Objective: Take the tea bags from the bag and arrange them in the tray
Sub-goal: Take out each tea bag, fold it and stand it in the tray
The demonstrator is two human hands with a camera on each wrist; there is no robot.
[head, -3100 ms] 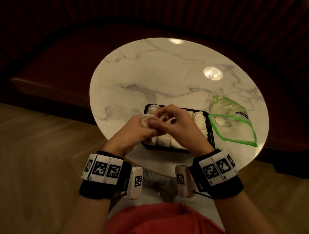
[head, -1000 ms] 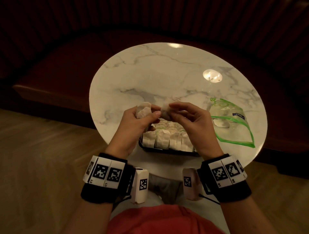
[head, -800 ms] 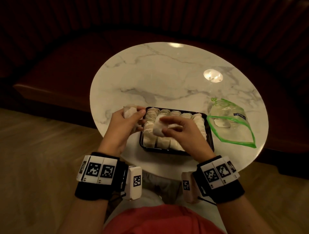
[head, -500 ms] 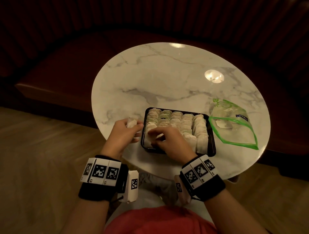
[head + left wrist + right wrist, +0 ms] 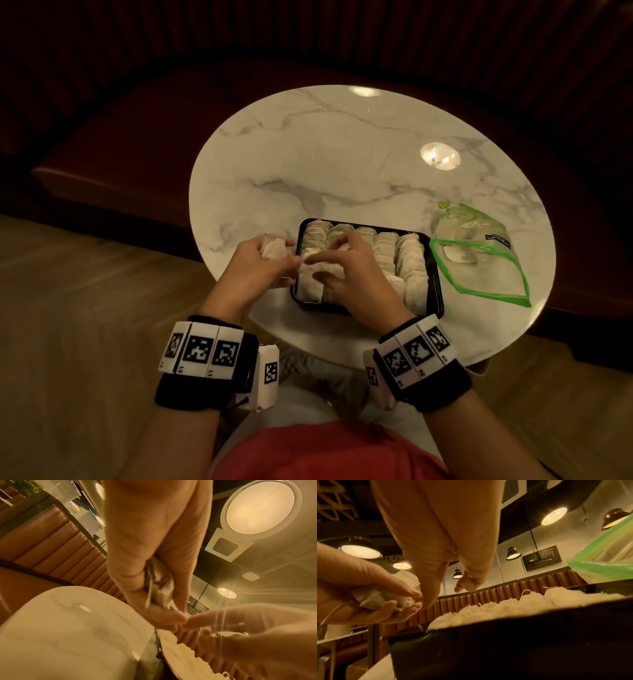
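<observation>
A black tray (image 5: 437, 294) sits at the near side of the marble table, packed with rows of white tea bags (image 5: 411, 267). Just left of it, my left hand (image 5: 270, 267) grips a small bunch of tea bags (image 5: 274, 248), also seen in the left wrist view (image 5: 161, 588) and the right wrist view (image 5: 373, 599). My right hand (image 5: 318, 263) hovers over the tray's left rows, its fingertips (image 5: 427, 600) stretched to the bunch and holding nothing that I can see. A clear zip bag with a green seal (image 5: 486, 270) lies right of the tray, one tea bag (image 5: 455, 255) inside it.
The round marble table (image 5: 342, 154) is bare beyond the tray. A dark red bench (image 5: 137, 120) curves behind it. Wooden floor (image 5: 85, 308) lies to the left. The tray's front wall (image 5: 505, 642) fills the lower right wrist view.
Both hands came down from above the tray. The right hand laid a tea bag in the tray's left row, then reached back to the bunch in the left hand.
</observation>
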